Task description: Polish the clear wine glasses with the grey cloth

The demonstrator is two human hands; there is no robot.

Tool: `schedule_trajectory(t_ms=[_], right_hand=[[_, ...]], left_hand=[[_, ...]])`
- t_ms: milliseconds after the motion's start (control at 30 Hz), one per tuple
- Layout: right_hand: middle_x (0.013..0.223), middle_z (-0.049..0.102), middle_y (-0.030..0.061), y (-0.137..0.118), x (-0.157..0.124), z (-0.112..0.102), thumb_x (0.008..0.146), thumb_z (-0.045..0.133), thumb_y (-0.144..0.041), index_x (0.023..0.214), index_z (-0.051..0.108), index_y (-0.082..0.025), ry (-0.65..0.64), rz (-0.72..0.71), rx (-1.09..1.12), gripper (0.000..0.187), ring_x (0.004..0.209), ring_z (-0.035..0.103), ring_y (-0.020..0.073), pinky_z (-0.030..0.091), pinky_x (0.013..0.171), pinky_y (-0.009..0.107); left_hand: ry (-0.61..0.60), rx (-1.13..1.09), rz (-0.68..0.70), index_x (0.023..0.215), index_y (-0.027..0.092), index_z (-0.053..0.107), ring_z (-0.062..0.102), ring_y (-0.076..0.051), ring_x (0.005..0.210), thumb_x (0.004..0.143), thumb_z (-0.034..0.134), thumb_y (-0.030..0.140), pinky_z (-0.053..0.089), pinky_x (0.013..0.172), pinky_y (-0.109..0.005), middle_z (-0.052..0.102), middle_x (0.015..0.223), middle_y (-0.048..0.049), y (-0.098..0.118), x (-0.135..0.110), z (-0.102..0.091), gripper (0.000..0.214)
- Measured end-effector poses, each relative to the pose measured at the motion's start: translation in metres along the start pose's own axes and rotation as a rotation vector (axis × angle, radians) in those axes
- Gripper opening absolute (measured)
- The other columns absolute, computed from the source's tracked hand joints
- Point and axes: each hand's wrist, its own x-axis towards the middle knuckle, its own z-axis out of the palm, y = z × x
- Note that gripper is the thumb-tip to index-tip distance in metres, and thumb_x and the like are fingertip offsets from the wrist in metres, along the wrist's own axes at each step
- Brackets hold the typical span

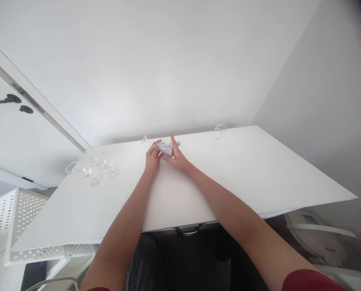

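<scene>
Above the middle of the white table, a clear wine glass (148, 141) lies tilted between my hands, its foot pointing to the upper left. My left hand (153, 157) is closed around the glass near the lower bowl. At the bowl is a grey cloth (166, 149); whether it sits inside or around the glass is hard to tell. My right hand (178, 157) grips the cloth at the rim end, one finger pointing up and the others partly hidden.
Several clear glasses (97, 159) cluster at the table's left end, some lying on their sides. One upright wine glass (220, 131) stands at the back right. The white table (229, 173) adjoins the wall. A perforated white rack (28, 206) is at lower left.
</scene>
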Motion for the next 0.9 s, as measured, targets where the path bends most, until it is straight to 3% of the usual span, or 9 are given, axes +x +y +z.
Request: schedule_trajectory(t_ms=[133,333,500,700,800,900], right_hand=[[0.122,0.073,0.0002,-0.002,0.002,-0.005,0.070,0.078,-0.019,0.163,0.031,-0.033,0.009,0.057,0.134,0.105,0.105,0.068,0.0193,0.057,0.094,0.034],[0.113,0.075,0.0024,0.000,0.006,-0.016,0.077,0.068,-0.026,0.149,0.054,-0.030,0.091,0.205,0.392,0.073,0.094,0.070,0.0221,0.057,0.079,0.035],[0.124,0.073,0.0011,0.015,0.009,-0.008,0.064,0.068,-0.007,0.152,0.049,-0.029,0.086,0.112,0.153,0.093,0.100,0.068,0.0199,0.055,0.084,0.029],[0.115,0.072,-0.0018,0.020,0.011,-0.014,0.065,0.065,-0.008,0.159,0.037,-0.033,0.075,0.039,0.084,0.101,0.096,0.065,0.0175,0.054,0.082,0.027],[0.110,0.070,-0.0030,0.019,0.011,-0.015,0.064,0.065,-0.007,0.157,0.040,-0.034,0.114,0.023,0.032,0.100,0.094,0.062,0.0166,0.053,0.081,0.025],[0.109,0.068,-0.0019,0.017,0.012,-0.015,0.059,0.065,-0.005,0.153,0.047,-0.031,0.131,0.079,0.064,0.099,0.095,0.060,0.0172,0.051,0.080,0.024]], left_hand=[[-0.046,-0.040,0.024,0.113,0.025,0.075,0.066,-0.026,0.122,0.090,0.073,0.055,0.054,0.101,-0.040,0.068,0.136,-0.0104,0.006,-0.002,0.003,0.038],[-0.098,-0.075,0.048,0.115,0.025,0.073,0.064,-0.028,0.126,0.089,0.075,0.050,0.052,0.102,-0.039,0.066,0.141,-0.0110,0.007,-0.001,-0.001,0.036],[-0.027,-0.074,0.046,0.110,0.025,0.073,0.066,-0.026,0.119,0.091,0.073,0.049,0.053,0.095,-0.037,0.067,0.138,-0.0102,0.002,0.003,-0.005,0.030],[0.060,0.010,0.024,0.108,0.025,0.075,0.069,-0.020,0.101,0.087,0.078,0.050,0.052,0.083,-0.031,0.073,0.118,-0.0072,0.001,0.002,-0.002,0.032],[0.049,0.005,0.042,0.109,0.026,0.076,0.068,-0.017,0.097,0.086,0.079,0.049,0.051,0.081,-0.028,0.073,0.110,-0.0056,0.000,0.001,-0.001,0.033],[-0.025,-0.019,0.091,0.100,0.023,0.076,0.067,-0.020,0.104,0.084,0.081,0.050,0.052,0.085,-0.030,0.071,0.122,-0.0076,0.001,0.001,-0.002,0.032]])
